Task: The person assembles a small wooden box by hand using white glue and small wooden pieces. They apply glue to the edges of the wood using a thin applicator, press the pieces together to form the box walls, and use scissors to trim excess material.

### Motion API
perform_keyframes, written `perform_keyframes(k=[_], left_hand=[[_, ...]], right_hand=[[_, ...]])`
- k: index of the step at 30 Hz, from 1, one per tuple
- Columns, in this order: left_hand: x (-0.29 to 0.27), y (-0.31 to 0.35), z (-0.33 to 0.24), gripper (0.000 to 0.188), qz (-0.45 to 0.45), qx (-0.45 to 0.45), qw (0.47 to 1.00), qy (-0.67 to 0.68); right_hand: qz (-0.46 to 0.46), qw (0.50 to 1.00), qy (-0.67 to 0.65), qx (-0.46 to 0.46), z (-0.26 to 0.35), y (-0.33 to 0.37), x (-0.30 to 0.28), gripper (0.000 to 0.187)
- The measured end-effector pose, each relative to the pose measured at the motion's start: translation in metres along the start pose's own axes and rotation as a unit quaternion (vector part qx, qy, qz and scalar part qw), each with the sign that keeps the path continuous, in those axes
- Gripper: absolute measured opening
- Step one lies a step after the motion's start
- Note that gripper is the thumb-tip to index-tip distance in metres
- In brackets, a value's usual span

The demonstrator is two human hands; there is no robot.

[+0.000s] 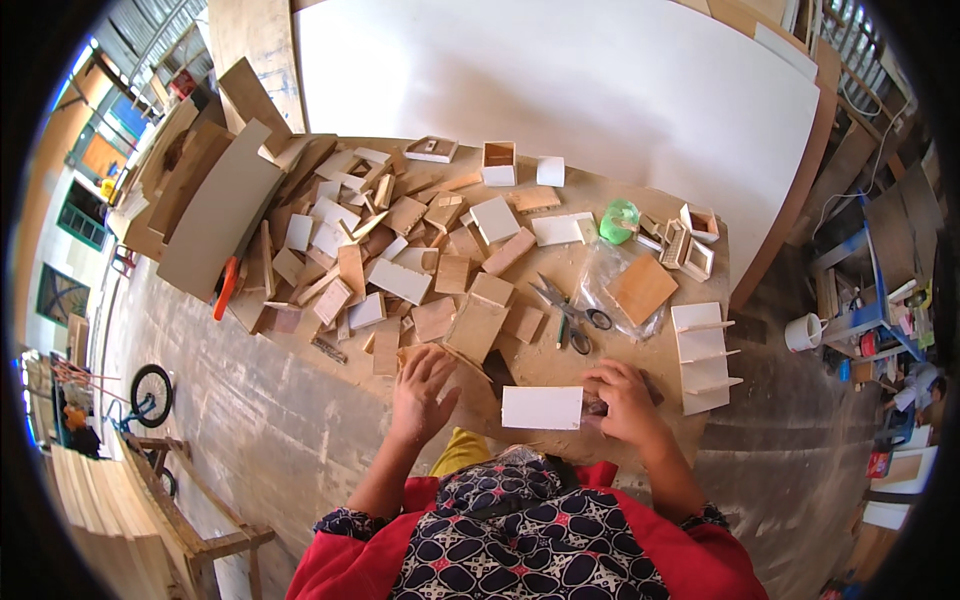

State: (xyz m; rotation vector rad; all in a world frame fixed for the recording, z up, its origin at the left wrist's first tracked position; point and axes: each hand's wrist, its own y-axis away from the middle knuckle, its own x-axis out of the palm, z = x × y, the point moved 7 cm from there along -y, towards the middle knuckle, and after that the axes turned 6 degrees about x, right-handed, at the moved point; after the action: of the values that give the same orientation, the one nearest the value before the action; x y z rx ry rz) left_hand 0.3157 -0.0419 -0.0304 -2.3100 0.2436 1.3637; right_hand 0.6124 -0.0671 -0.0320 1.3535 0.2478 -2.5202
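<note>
My left hand (424, 392) rests at the near edge of the worktable with its fingers spread, just in front of a tan wooden block (478, 325). Nothing shows in its grip. My right hand (626, 402) is curled, fingers bent down, around a dark thing that is mostly hidden under it. Beside its fingertips, on the left, lies a white rectangular panel (541, 408) close to my body. Farther in are scissors (562, 309) with dark handles. To the right of that hand sits a white board with thin wooden slats (702, 358).
Mixed wood offcuts (400, 281) pile up across the table's left and middle. A small open box (499, 163), a green plastic bundle (619, 220), a clear bag with a brown square board (642, 289) and small wooden frames (688, 242) lie beyond. A large white panel (560, 80) stands behind.
</note>
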Motion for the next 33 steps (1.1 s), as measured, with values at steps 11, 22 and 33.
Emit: perform_keyframes(k=[11, 22, 33], left_hand=[[-0.035, -0.097, 0.11, 0.056, -0.003, -0.04, 0.98, -0.197], [-0.057, -0.089, 0.116, 0.029, -0.061, 0.005, 0.995, -0.081], [-0.029, -0.069, 0.0, 0.022, -0.065, 0.002, 0.977, 0.204]], right_hand=[[0.073, 0.996, -0.056, -0.009, -0.003, -0.008, -0.008, 0.052], [0.022, 0.982, -0.164, 0.089, -0.015, -0.013, -0.022, 0.037], [-0.113, 0.981, -0.152, -0.045, 0.067, -0.076, -0.07, 0.043]])
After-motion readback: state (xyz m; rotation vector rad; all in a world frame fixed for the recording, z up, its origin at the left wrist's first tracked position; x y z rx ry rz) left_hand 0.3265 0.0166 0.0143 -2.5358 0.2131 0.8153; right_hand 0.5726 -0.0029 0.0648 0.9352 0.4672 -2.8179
